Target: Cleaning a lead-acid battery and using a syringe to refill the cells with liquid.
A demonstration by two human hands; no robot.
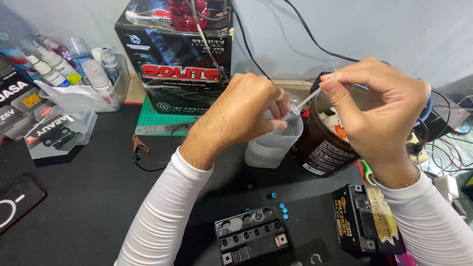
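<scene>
Black worktop: both hands' grip, left and right, pinching clear pipette over translucent liquid-filled jug, beside dark jar.

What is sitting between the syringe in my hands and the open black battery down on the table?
Nothing visible. Both hands, left hand and right hand, hold the clear syringe above the translucent cup. The open battery lies nearer you on the black mat, with only a few small blue caps on the table beside it.
</scene>
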